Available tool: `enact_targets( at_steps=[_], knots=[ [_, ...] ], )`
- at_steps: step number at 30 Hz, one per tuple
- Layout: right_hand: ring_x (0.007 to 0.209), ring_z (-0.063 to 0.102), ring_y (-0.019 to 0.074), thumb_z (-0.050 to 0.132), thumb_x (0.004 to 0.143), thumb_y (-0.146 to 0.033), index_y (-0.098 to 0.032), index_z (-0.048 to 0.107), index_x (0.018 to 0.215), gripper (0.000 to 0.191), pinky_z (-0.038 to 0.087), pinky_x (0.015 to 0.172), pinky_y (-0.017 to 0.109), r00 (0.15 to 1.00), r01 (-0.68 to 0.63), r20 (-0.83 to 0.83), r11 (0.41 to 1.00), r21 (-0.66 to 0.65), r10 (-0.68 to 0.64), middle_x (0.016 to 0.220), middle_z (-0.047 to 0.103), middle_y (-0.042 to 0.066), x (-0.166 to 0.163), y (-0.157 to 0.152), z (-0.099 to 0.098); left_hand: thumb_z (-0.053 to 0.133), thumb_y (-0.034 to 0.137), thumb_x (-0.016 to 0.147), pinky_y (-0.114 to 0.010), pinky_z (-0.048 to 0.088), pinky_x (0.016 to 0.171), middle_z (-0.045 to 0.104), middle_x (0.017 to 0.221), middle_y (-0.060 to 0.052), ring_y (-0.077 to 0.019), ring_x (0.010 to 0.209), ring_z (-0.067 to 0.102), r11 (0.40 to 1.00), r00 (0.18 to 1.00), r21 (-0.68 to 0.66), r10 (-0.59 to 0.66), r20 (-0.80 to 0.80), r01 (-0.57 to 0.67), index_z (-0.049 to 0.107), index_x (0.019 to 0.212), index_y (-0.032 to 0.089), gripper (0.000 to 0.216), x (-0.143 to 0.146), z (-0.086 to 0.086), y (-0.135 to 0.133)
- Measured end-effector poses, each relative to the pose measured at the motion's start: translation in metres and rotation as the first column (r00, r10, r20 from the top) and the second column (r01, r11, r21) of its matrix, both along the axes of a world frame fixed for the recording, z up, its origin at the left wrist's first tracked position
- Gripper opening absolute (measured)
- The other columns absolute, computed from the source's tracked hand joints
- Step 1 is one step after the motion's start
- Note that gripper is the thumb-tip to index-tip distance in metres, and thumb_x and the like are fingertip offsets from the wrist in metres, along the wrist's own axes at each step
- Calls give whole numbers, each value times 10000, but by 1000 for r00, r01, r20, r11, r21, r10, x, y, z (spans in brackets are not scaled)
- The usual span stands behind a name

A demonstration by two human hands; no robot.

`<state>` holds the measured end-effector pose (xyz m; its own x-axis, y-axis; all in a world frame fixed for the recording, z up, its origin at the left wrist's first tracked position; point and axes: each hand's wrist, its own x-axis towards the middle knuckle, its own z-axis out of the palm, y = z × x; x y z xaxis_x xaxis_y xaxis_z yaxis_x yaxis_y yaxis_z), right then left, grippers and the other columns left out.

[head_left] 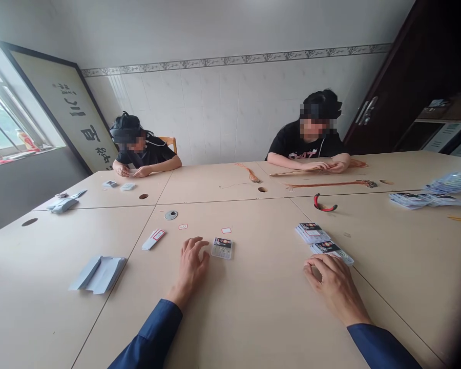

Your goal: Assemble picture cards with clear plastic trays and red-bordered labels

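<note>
A small clear plastic box (222,248) with a black printed label lies flat on the table. Beside its left edge is my left hand (194,261), fingers curved and apart, holding nothing. My right hand (332,284) is at the near edge of a stack of similar boxes (332,249); its thumb and forefinger tips come together in a ring, and I see nothing between them. Whether its other fingers touch the stack, I cannot tell. Behind that stack is another stack of labelled boxes (311,232). Two red-bordered stickers lie beyond the single box, one (226,230) just behind it.
Folded pale papers (100,274) and a strip bundle (153,239) lie to the left. Red-handled pliers (325,205) and bundled orange cords (330,184) lie farther back. More boxes (426,200) are at right. Two people sit across, a person's hands (325,166) on cord.
</note>
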<state>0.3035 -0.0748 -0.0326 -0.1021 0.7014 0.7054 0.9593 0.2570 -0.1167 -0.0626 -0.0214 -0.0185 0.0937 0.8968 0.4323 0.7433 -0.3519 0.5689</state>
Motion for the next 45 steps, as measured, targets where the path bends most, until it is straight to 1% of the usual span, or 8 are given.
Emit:
enact_targets(
  at_steps=[7, 11, 17, 22, 24, 27, 31, 45],
  knots=[
    [845, 564, 229, 466, 881, -312, -216, 583, 784, 180, 409, 873, 416, 1000, -13, 2, 1000, 4, 13, 843, 629, 56, 1, -2, 3, 470, 141, 829, -475, 395, 1026, 609, 1167, -73, -261, 1213, 469, 999, 999, 16, -43, -24, 44, 642, 856, 244, 203, 2, 6, -10],
    [876, 584, 229, 478, 891, -315, -220, 598, 812, 173, 404, 914, 427, 999, -32, -42, 999, 16, 33, 868, 638, 54, -7, -2, 4, 523, 277, 844, -499, 348, 1073, 545, 1296, -96, -275, 1283, 423, 996, 996, -57, -78, -43, 75, 539, 1234, 239, 393, 2, 6, -6],
    [911, 613, 235, 504, 899, -294, -230, 612, 964, 141, 427, 937, 446, 951, -183, -267, 981, -69, 159, 937, 666, 67, -75, 9, -2, 668, 485, 751, -602, 161, 1140, 469, 1407, -130, -374, 1413, 244, 976, 970, -138, -189, -151, 168, 529, 1258, 235, 582, 9, 1, 15],
    [1001, 619, 253, 468, 919, -367, -206, 582, 1145, 299, 499, 875, 407, 789, -315, -603, 918, -240, 114, 1064, 663, 105, -138, 34, 12, 699, 400, 746, -522, 343, 1072, 561, 1291, -115, -322, 1329, 401, 970, 973, -132, -184, 142, 203, 476, 1222, 240, 549, 20, 5, 16],
    [897, 653, 226, 445, 930, -417, -194, 551, 1212, 375, 534, 782, 357, 685, -415, -725, 856, -308, 72, 1033, 677, 98, -153, 49, 19, 671, 335, 776, -456, 469, 938, 645, 1122, -94, -268, 1110, 590, 940, 902, -194, -188, 389, 280, 396, 1276, 254, 576, 27, 9, 16],
    [756, 655, 196, 417, 939, -441, -171, 553, 1216, 409, 536, 697, 310, 571, -514, -820, 799, -311, 48, 895, 697, 67, -166, 72, 26, 675, 288, 764, -374, 545, 737, 681, 918, -45, -203, 791, 676, 852, 662, -261, -125, 739, 453, 294, 1325, 261, 679, 40, 16, 21],
    [727, 635, 192, 453, 921, -450, -144, 592, 1144, 404, 525, 663, 286, 520, -524, -851, 815, -248, 75, 851, 690, 64, -171, 88, 24, 716, 351, 724, -377, 570, 704, 686, 983, -78, -232, 778, 711, 804, 420, -304, 75, 905, 511, 316, 1292, 252, 702, 53, 25, 29],
    [642, 617, 154, 462, 917, -395, -151, 589, 1129, 348, 511, 571, 230, 562, -475, -824, 845, -247, 75, 804, 664, 46, -174, 83, 26, 583, 237, 779, -357, 584, 664, 681, 898, -16, -186, 631, 703, 816, 374, -336, 161, 913, 470, 389, 1253, 272, 514, 53, 23, 30]
  ],
)
